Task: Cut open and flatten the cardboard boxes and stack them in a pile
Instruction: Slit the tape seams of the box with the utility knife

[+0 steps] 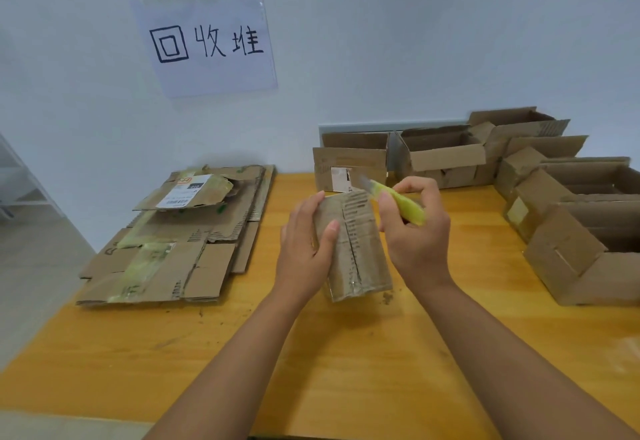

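A small brown cardboard box (360,252) stands on end at the middle of the wooden table (346,353), with a slit running down its taped seam. My left hand (304,249) grips its left side, thumb on the front face. My right hand (415,228) holds a yellow-green utility knife (398,202), its blade pointing up-left at the box's top edge. A pile of flattened cardboard (180,238) lies on the table's left part.
Several open cardboard boxes (440,159) stand along the back wall and down the right side (581,242). A paper sign (207,41) with handwritten characters hangs on the wall above the pile. Small cardboard crumbs lie near the held box.
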Motion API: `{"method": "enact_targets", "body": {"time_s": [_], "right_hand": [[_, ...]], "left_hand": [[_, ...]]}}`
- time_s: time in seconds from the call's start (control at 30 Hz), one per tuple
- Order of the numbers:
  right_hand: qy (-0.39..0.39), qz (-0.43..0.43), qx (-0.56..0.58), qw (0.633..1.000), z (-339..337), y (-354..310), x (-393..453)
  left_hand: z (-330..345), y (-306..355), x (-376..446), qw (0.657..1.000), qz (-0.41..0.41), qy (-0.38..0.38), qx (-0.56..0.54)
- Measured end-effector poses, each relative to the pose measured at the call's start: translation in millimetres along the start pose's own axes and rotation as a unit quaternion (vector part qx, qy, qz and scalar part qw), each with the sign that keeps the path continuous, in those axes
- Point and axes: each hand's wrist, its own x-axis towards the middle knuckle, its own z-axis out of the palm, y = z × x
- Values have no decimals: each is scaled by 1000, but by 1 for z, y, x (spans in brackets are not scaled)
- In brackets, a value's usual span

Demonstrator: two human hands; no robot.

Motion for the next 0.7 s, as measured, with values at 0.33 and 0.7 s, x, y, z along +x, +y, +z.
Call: {"method": "enact_targets", "body": {"time_s": [0.33, 0.7], "right_hand": [[-76, -103, -135, 983, 17, 33, -25], [-92, -173, -208, 958, 19, 37, -22]], "left_hand": [[3, -8, 4, 1000, 4, 2, 8], [4, -8, 5, 1000, 4, 6, -8]]}}
